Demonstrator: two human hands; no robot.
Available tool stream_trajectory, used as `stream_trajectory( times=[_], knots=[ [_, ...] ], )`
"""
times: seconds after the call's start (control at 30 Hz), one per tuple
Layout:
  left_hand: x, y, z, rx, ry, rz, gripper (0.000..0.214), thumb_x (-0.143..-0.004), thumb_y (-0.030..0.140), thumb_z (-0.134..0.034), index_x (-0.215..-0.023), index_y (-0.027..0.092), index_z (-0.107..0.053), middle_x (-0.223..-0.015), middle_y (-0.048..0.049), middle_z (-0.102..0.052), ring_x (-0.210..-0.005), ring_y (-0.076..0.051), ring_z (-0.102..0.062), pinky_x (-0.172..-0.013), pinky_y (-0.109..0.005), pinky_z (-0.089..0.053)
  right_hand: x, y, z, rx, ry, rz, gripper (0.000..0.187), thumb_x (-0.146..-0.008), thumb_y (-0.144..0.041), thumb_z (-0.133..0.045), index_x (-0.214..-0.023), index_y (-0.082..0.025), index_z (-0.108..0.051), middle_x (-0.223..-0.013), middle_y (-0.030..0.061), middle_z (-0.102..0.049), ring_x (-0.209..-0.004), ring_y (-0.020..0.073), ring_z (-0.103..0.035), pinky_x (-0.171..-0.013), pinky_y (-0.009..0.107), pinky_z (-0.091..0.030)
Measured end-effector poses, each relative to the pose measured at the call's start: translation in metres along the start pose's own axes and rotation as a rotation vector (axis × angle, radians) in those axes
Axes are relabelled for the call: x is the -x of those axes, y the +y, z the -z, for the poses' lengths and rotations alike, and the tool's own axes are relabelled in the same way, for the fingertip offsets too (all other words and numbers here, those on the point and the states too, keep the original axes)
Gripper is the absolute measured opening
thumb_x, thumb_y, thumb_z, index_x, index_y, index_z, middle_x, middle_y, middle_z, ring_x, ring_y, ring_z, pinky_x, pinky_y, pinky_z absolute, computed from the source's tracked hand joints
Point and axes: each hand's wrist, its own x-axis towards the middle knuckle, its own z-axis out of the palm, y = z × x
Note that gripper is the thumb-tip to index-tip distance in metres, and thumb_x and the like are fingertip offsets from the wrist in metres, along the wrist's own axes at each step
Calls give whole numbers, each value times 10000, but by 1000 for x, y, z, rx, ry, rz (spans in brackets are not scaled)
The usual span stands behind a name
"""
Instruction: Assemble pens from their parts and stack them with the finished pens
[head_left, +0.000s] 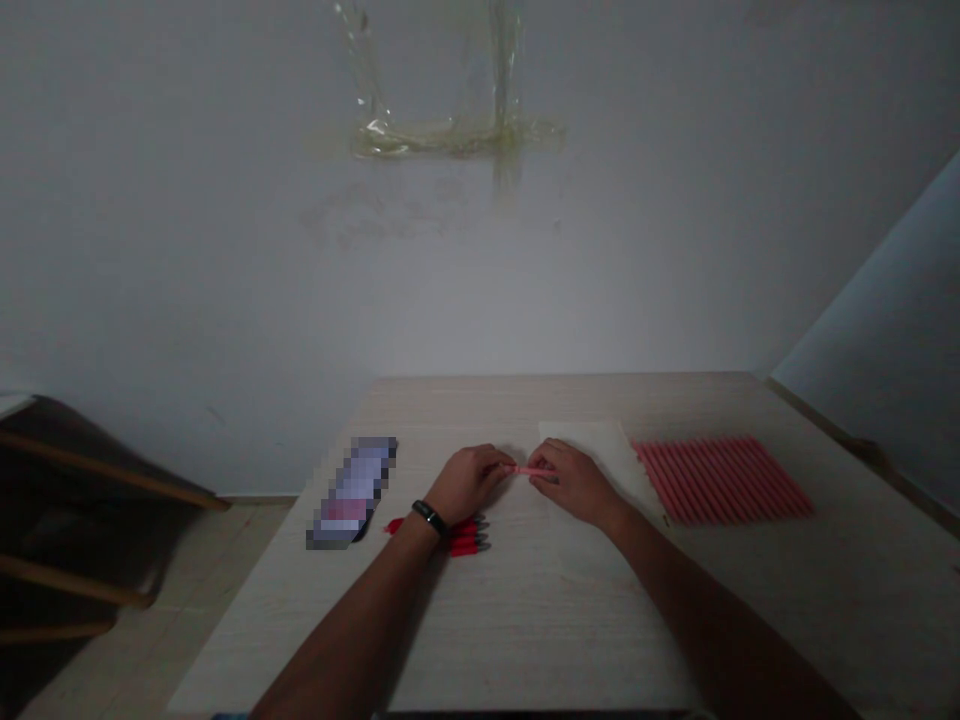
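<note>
My left hand [469, 482] and my right hand [571, 482] meet at the middle of the table, both pinched on one thin pink stick [525, 469] held level between them. A dark band is on my left wrist. Under that wrist lie a few red pens [469, 537] with dark tips, side by side. To the right of my right hand a row of several pink sticks [721, 478] lies flat and parallel. A white sheet [600, 445] lies behind and under my right hand.
A blurred-out flat object [352, 492] lies at the table's left side. The light wooden table [540, 620] stands against a pale wall. A dark chair [67, 520] with wooden rails stands on the floor at the left. Old tape marks show on the wall.
</note>
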Motion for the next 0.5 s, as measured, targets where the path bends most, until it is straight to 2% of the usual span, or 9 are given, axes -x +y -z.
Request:
stream_trajectory(
  times=[0.27, 0.5],
  knots=[
    [-1, -1, -5, 16, -5, -7, 225, -975, 307, -541, -1009, 192, -732, -926, -58, -697, -838, -169, -624, -775, -265, -456, -1, -2, 1, 25, -29, 51, 76, -871, -149, -666, -932, -195, -666, -907, 31, -659, -866, 176, -584, -775, 287, -434],
    [-1, -1, -5, 9, -16, -1, 213, -954, 331, -574, -983, 186, -727, -917, -58, -671, -818, -164, -604, -743, -258, -450, -1, -2, 1, 57, -93, 61, 240, -871, -139, -629, -1072, -231, -721, -972, 43, -727, -875, 191, -621, -813, 312, -450]
  ],
)
